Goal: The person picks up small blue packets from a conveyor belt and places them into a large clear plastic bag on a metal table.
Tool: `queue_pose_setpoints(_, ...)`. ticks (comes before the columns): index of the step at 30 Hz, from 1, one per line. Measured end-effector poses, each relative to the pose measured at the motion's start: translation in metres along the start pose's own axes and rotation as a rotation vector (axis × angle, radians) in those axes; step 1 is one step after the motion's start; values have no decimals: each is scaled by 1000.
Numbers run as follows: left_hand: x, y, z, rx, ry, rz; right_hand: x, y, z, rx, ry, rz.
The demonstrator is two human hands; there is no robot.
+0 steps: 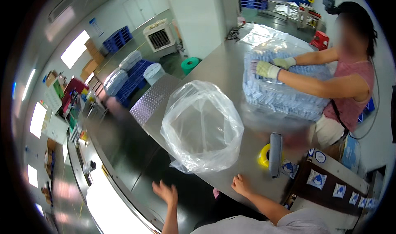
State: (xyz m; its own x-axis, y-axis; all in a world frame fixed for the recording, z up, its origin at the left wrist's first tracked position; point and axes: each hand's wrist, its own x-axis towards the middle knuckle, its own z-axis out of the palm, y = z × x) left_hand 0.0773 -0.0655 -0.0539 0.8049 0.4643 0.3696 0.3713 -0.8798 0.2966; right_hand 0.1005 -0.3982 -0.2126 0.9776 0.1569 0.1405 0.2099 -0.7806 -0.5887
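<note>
Since the clear plastic bag (202, 126) standing open on the worktop (214, 69) at twelve o'clock from your empty, spread left hand (166, 192) and right hand (240, 185) looks flimsy and slippery (nearly weightless), pinch its crumpled rim.

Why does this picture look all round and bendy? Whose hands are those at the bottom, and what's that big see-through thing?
A camera worn on a person's head took it, looking down through a wide lens that bends straight edges. The two bare hands below are that person's: the left hand and right hand, both empty, fingers open. On the steel table stands an open clear plastic bag. Beside it lies a yellow tape dispenser. Across the table, a co-worker's gloved hands press on a bagged blue stack.
</note>
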Motion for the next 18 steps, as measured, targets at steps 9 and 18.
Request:
queue_pose_setpoints(9, 97, 232, 221, -249, -896, 725, -144, 70, -97, -330, -243, 516)
queue_pose_setpoints(18, -17, 160, 285, 109, -948, 978, -165, 57, -78, -455, -256, 361)
